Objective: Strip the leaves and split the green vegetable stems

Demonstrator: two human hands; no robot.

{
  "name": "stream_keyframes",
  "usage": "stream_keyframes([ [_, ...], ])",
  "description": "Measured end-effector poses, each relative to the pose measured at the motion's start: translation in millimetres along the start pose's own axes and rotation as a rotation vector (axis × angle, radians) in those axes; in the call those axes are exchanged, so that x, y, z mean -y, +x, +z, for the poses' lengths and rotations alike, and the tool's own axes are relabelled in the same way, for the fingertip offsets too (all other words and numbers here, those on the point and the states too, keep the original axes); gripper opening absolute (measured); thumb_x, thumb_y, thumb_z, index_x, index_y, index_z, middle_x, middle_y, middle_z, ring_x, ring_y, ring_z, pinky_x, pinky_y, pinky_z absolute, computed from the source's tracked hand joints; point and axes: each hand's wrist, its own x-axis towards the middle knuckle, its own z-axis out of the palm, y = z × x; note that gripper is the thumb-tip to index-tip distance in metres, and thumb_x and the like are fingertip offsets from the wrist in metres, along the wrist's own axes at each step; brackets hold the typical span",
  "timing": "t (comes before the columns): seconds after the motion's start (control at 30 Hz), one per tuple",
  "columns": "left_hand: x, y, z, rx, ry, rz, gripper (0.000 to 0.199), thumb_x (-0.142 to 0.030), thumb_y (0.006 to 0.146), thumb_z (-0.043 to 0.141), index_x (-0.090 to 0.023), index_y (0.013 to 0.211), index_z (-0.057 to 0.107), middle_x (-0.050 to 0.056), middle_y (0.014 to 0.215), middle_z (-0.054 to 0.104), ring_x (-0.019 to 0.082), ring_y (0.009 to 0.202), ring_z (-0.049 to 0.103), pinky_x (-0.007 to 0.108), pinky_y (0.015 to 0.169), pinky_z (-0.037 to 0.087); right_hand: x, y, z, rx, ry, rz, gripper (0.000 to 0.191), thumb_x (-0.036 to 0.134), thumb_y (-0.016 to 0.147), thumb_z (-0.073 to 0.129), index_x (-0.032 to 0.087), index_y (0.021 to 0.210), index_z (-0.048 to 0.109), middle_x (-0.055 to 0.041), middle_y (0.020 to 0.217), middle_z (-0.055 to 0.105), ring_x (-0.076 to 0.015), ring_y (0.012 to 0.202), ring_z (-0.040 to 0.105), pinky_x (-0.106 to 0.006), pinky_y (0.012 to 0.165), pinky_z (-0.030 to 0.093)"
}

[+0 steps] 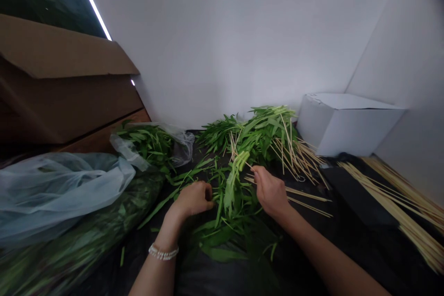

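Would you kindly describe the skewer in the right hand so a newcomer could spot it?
Below and left of the white box is the right hand. It pinches a thin skewer with leafy greens at its far end. Unlike the skewers lying nearby, this one is held.

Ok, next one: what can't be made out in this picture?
All in the head view:
Left hand: its own curled fingers hide whether it holds anything.
Skewer: its lower end is hidden by the right hand.
White box: its top hides whatever is inside.
Cardboard box: its flap hides the inside; the left edge cuts it off.
Greens at lower left: blurred, partly covered by plastic, cut off by the edge.
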Motion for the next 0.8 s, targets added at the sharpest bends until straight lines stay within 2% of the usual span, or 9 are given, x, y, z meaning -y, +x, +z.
stream_keyframes([
  [0.07, 1, 1, 2.9, -0.01, 0.017, 0.026, 0.014, -0.032, 0.06, 0.068, -0.023, 0.071, 0.068, 0.003, 0.08, 0.065, 0.02, 0.071, 0.058, 0.027, 0.06, 0.035, 0, 0, 1, 0.009, 0.0, 0.004, 0.026, 0.02, 0.097, 0.032, 0.015, 0.105, 0.057, -0.0055, 0.085, 0.071, -0.015, 0.068, 0.066, -0.025, 0.065, 0.044],
  [0.2, 3, 3, 1.8, -0.035, -0.057, 0.026, 0.01, -0.024, 0.063, 0.064, -0.021, 0.07, 0.069, 0.004, 0.083, 0.064, 0.02, 0.075, 0.058, 0.027, 0.065, 0.038, 0, -1, 1, 0.017, 0.008, 0.008, 0.026, 0.02, 0.097, 0.032, 0.015, 0.105, 0.057, -0.0056, 0.085, 0.071, -0.015, 0.068, 0.066, -0.025, 0.064, 0.045],
  [0.3, 4, 5, -2.6, -0.152, -0.177, 0.024, 0.012, -0.027, 0.069, 0.062, -0.02, 0.074, 0.07, 0.004, 0.081, 0.065, 0.018, 0.075, 0.057, 0.026, 0.067, 0.04, -1, -1, 1, 0.009, 0.02, 0.014, 0.026, 0.02, 0.097, 0.032, 0.016, 0.105, 0.057, -0.0052, 0.083, 0.071, -0.0147, 0.067, 0.066, -0.024, 0.065, 0.045],
  [0.43, 4, 9, -5.8, -0.356, -0.467, -0.013, 0.029, -0.036, 0.074, 0.064, -0.018, 0.095, 0.072, 0.002, 0.071, 0.066, 0.016, 0.066, 0.056, 0.026, 0.063, 0.041, 0, 0, -1, 0.007, 0.035, 0.013, 0.027, 0.02, 0.097, 0.032, 0.016, 0.105, 0.057, -0.005, 0.08, 0.07, -0.0142, 0.065, 0.065, -0.024, 0.064, 0.045],
  [0.53, 2, 12, -6.6, -0.415, -0.853, -0.071, 0.049, -0.038, 0.069, 0.071, -0.014, 0.112, 0.066, 0.001, 0.07, 0.064, 0.014, 0.062, 0.055, 0.024, 0.06, 0.042, 0, 0, -1, 0.009, 0.038, 0.01, 0.027, 0.02, 0.098, 0.031, 0.016, 0.105, 0.057, -0.0052, 0.081, 0.07, -0.0146, 0.066, 0.066, -0.024, 0.064, 0.045],
  [0.67, -3, 10, -11.2, -0.335, -1.455, -0.172, 0.048, -0.031, 0.069, 0.077, -0.015, 0.113, 0.065, 0.0, 0.073, 0.063, 0.008, 0.06, 0.055, 0.02, 0.059, 0.044, 1, -1, 1, 0.029, 0.04, 0.012, 0.027, 0.02, 0.098, 0.031, 0.016, 0.105, 0.057, -0.0049, 0.081, 0.07, -0.0147, 0.067, 0.066, -0.024, 0.064, 0.045],
  [0.73, -6, 8, -14.1, -0.231, -1.669, -0.186, 0.039, -0.024, 0.07, 0.076, -0.015, 0.107, 0.067, -0.001, 0.071, 0.061, 0.007, 0.058, 0.053, 0.018, 0.056, 0.044, 1, -2, 2, 0.041, 0.047, 0.011, 0.026, 0.02, 0.098, 0.032, 0.016, 0.105, 0.057, -0.005, 0.083, 0.07, -0.0145, 0.067, 0.066, -0.024, 0.064, 0.045],
  [0.8, -10, 5, -15.9, -0.097, -1.791, -0.182, 0.029, -0.019, 0.073, 0.074, -0.013, 0.101, 0.069, 0.0, 0.069, 0.06, 0.006, 0.057, 0.053, 0.017, 0.054, 0.045, 1, -3, 2, 0.05, 0.056, -0.002, 0.026, 0.02, 0.098, 0.032, 0.016, 0.105, 0.057, -0.0053, 0.084, 0.07, -0.0146, 0.069, 0.066, -0.024, 0.065, 0.046],
])
